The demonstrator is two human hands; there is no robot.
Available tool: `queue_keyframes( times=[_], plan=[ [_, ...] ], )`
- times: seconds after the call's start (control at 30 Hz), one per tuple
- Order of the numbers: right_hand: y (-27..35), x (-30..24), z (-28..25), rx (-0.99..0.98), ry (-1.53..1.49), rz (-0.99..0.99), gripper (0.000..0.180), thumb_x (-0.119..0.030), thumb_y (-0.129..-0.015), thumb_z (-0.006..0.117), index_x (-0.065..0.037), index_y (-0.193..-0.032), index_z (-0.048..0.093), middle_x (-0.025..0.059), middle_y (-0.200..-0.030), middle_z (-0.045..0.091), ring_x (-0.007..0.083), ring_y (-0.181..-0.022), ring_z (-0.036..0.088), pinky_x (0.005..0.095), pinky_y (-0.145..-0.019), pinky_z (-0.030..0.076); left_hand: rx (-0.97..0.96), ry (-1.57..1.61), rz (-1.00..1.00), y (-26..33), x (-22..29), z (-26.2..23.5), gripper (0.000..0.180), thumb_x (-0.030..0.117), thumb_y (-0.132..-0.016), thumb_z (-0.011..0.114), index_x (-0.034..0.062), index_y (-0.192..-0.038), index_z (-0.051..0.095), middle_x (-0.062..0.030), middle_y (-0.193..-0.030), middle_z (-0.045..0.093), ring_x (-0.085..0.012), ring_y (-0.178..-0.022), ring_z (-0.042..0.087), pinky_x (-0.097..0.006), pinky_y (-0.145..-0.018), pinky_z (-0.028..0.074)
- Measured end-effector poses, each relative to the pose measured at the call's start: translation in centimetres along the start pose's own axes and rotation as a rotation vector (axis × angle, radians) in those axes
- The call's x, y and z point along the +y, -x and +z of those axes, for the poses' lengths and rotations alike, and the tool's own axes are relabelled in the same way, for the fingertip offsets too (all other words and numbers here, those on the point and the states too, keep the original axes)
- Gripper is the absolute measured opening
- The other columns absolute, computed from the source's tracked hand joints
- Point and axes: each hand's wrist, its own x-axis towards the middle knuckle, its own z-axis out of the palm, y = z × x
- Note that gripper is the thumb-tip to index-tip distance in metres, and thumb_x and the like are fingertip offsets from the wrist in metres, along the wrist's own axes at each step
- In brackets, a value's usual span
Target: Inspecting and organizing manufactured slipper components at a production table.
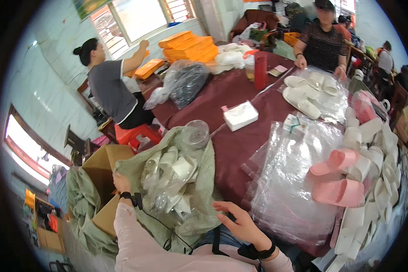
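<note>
My left hand (121,182) is closed at the left edge of a green woven sack (201,179), beside an opened cardboard box (105,158). On the spread sack lie white slippers in clear plastic bags (170,174), with a round clear plastic container (196,132) at its far end. My right hand (241,222) hovers over the near table edge, fingers apart and holding nothing. To its right are flat clear plastic bags (290,177) in a stack. Two pink slippers (337,192) rest on the right side of that stack, against a heap of white slippers (371,167).
A white box (241,116) and a red flask (260,72) stand on the dark red table (229,158). Across it, a person (324,45) handles plastic over white slippers (310,90). Another person (106,81) stands at far left near orange packages (188,47) and a dark bag (186,84).
</note>
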Motion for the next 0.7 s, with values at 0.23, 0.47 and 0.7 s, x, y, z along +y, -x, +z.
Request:
queue_keyframes(
  times=[0.23,0.47,0.7],
  plan=[
    [4.5,1.3,-6.0,0.637,0.583,-0.094,0.037,-0.006,-0.082,0.058,-0.002,-0.118,0.051,0.0174,-0.116,0.053,0.0332,-0.102,0.053,0.0377,-0.086,0.043,0.08,-0.176,0.514,3.6,5.3,0.0,0.058,0.004,-0.074,0.059,0.0055,-0.128,0.036,-0.0209,-0.118,0.047,-0.0401,-0.108,0.045,-0.048,-0.09,0.036],
    [10.0,4.5,-11.3,1.059,1.229,0.029,0.04,-0.009,-0.078,0.06,-0.003,-0.117,0.052,0.0203,-0.123,0.048,0.0372,-0.114,0.044,0.0476,-0.093,0.037,-0.419,0.337,0.994,18.7,18.7,2.3,0.056,0.004,-0.079,0.055,0.0027,-0.131,0.033,-0.0226,-0.14,0.024,-0.0391,-0.129,0.024,-0.048,-0.106,0.019],
    [11.4,9.8,-12.1,1.01,1.457,0.287,0.042,-0.027,-0.083,0.055,-0.004,-0.118,0.053,0.0182,-0.132,0.043,0.035,-0.121,0.04,0.0511,-0.1,0.029,-0.742,0.51,1.601,35.4,26.6,2.0,0.049,0.03,-0.082,0.056,0.0147,-0.127,0.047,-0.0234,-0.137,0.031,-0.0445,-0.128,0.023,-0.058,-0.104,0.016]
  ],
)
